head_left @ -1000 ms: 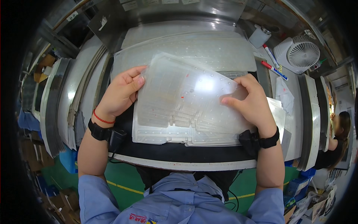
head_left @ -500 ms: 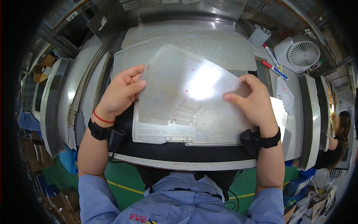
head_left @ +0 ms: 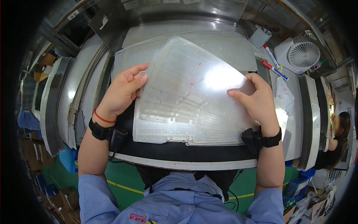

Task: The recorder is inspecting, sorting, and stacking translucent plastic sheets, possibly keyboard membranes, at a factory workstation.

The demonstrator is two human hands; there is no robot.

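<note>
A clear, thin plastic sheet (head_left: 194, 71) with a few small red marks is held at a slant between my two hands. My left hand (head_left: 123, 89) pinches its left edge between thumb and fingers. At its right edge my right hand (head_left: 257, 100) grips it, thumb on top and fingers curled beneath. Under it lies a stack of similar transparent sheets (head_left: 151, 135), with cut slots and rows of dots showing through. Glare whitens the sheet's upper right, and its outline blends with the sheets below.
Larger translucent sheets (head_left: 149, 35) are piled behind. Stacks of panels stand at the left (head_left: 67, 100) and right (head_left: 309, 119). A white fan (head_left: 304, 54), red-capped markers (head_left: 275, 70) and a bottle (head_left: 260, 36) sit at the back right. Another person (head_left: 335, 143) is at the far right.
The held sheet has shifted slightly right and away from me, and its glare has moved right. Both hands have moved a little to the right, still gripping it.
</note>
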